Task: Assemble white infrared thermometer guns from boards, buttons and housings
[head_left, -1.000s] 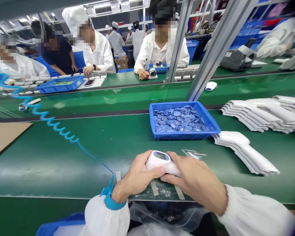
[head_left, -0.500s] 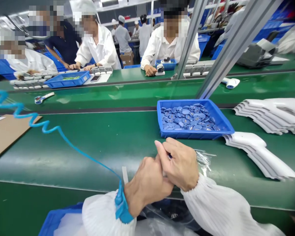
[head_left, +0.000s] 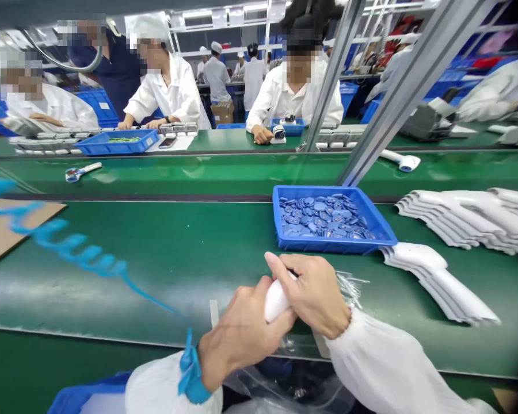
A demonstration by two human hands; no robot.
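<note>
From where I stand, both hands are together, clamped on one white plastic device (head_left: 277, 300) just above the near edge of the green table (head_left: 155, 241). The left hand (head_left: 246, 322) wraps it from below; the right hand (head_left: 317, 287) curls over its upper end, thumb lying along the top. Much of it is hidden by fingers, so I can't tell which face is turned up. I'd judge the step in hand to be a two-handed press or twist on that piece; the next move calls for a firm, even grip.

A blue wrist strap (head_left: 194, 371) circles the left wrist, with a coiled blue cord (head_left: 82, 250) trailing off leftward. Just beyond the right hand lie clear plastic scraps (head_left: 349, 287). Farther out sits a blue tray (head_left: 336, 246) of blue oval pieces (head_left: 323, 215), with nested white shells (head_left: 440, 282) by its right corner. Across the way, a co-worker in a white coat (head_left: 300, 95) sits at the far side.
</note>
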